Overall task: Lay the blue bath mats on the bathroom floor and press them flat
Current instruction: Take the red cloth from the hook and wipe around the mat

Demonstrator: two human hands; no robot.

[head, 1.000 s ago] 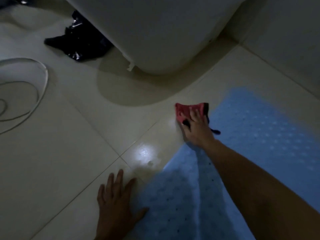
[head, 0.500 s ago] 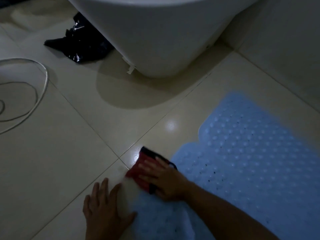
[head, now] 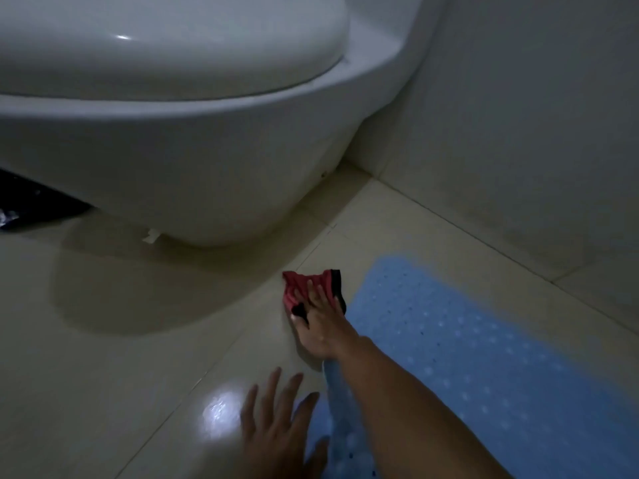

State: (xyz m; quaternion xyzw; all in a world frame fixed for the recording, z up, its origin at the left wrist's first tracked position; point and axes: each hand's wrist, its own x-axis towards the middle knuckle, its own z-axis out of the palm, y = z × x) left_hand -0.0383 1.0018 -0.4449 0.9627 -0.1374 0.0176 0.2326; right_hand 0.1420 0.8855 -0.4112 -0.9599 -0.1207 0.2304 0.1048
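Note:
A light blue bath mat [head: 477,357] with a dotted texture lies on the cream tiled floor [head: 121,375], running from the lower middle toward the right. My right hand [head: 320,323] presses a red and black cloth [head: 304,285] onto the tile just beyond the mat's left edge, fingers spread over it. My left hand [head: 273,426] rests flat with fingers apart at the mat's near left edge, partly on the tile. My right forearm hides part of the mat.
A white toilet [head: 173,133] with its lid down fills the upper left, its base close to the cloth. A black plastic bag [head: 20,209] lies at the far left. A tiled wall [head: 518,133] rises on the right. A light glare shows on the tile.
My right hand has slid the red cloth forward along the mat's left edge, away from my left hand. The camera has moved closer to the toilet. My left hand stays at the near edge.

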